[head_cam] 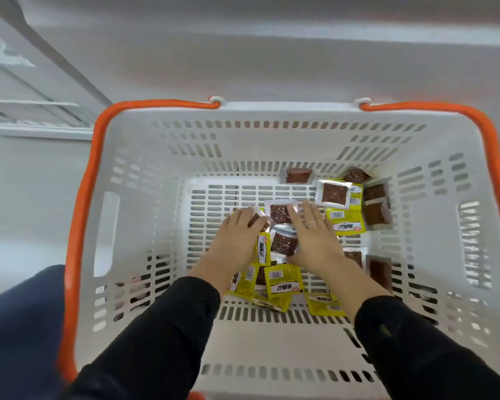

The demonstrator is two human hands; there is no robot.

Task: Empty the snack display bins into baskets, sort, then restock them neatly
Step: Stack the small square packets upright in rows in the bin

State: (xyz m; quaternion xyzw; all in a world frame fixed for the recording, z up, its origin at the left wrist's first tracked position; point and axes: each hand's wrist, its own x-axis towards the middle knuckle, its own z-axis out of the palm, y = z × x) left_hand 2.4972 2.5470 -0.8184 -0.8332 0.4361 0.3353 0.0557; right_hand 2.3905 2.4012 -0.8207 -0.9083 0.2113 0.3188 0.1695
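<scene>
Both hands reach down into a white slotted shopping basket (pixel 145 174) with orange handles (pixel 78 215). The left hand (pixel 237 235) lies palm down with fingers straight and close together, its fingertips resting on a snack packet (pixel 256 220) that is mostly covered by them. The right hand (pixel 315 235), wearing a ring (pixel 311 223), is also flat and spread, its fingers lying over the edge of a clear-windowed packet of brown snack (pixel 280 213); whether either thumb hooks under a packet cannot be told. Between the two hands sits another brown packet (pixel 283 243), partly overlapped by the right palm.

Yellow snack packets (pixel 282 280) lie below the wrists, several tucked under the black sleeves (pixel 168 327) so their full count is hidden. Beyond the right hand, toward the far right corner, more brown packets (pixel 375 215) and a yellow one (pixel 348 222) crowd together; print on them is too blurred to read. A brown packet (pixel 380 272) lies just right of the right forearm. A dark blue trouser leg (pixel 18 327) is cut off at the left edge.
</scene>
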